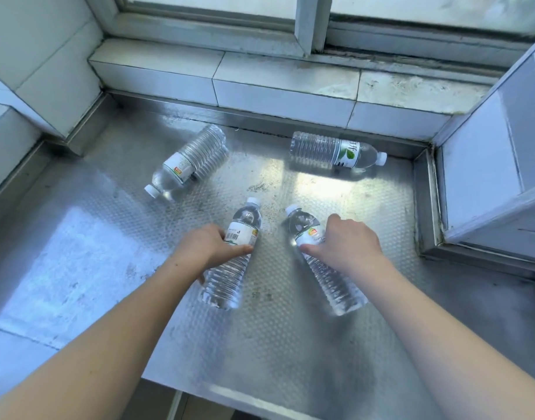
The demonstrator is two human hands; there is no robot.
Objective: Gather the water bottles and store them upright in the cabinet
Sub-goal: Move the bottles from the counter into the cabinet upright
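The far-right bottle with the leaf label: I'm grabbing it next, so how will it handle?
The leaf-label bottle lies on its side on the metal counter, so a nudge would probably roll it. It looks full, likely hefty. Its ribbed wall should give grip.

Gripping two water bottles lying on the dimpled metal counter [108, 237]: left hand [207, 245] wrapping the near-left bottle [232, 256] at its label, right hand [345, 245] wrapping the near-right bottle [323, 262]. Lying farther back, well apart: far-left bottle [188, 160] with its cap pointing near-left, and far-right bottle [336, 151] below the tiled window ledge [290, 83].
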